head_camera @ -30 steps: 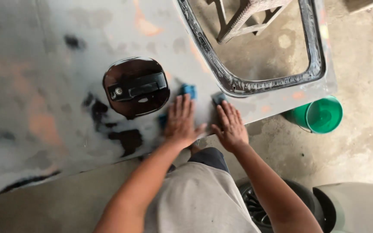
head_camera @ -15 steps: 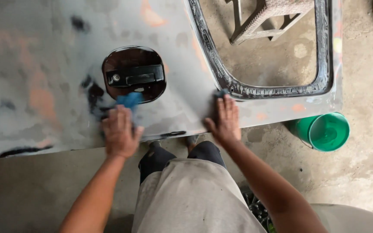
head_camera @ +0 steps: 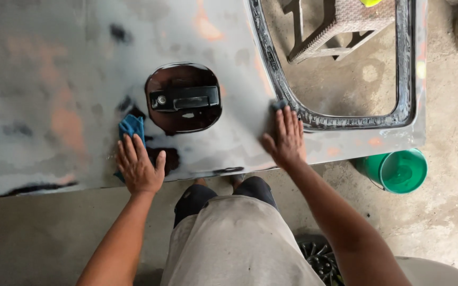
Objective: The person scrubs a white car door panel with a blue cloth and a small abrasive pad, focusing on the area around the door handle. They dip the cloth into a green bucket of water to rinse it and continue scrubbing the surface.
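Both hands lie flat on a grey sanded car door panel that rests level in front of the person. Left hand, fingers spread and palm down, presses on a blue cloth; the cloth pokes out past the fingertips and along the hand's outer edge, just to the left of the dark oval recess that holds the black door handle. Black patches of old paint show on the panel right beside this hand, on the recess side and below it. Right hand is also open, fingers together and stretched flat, on the other side of the recess, its fingertips touching the black rubber-edged window opening. A small dark piece sits under those fingertips; what it is cannot be told. Through the window opening, farther from the recess, a woven brown stool stands on the concrete floor. Past the panel's corner, well to the right of the recess, a green bucket stands on the floor. The person's grey shorts and knees show below the panel edge.
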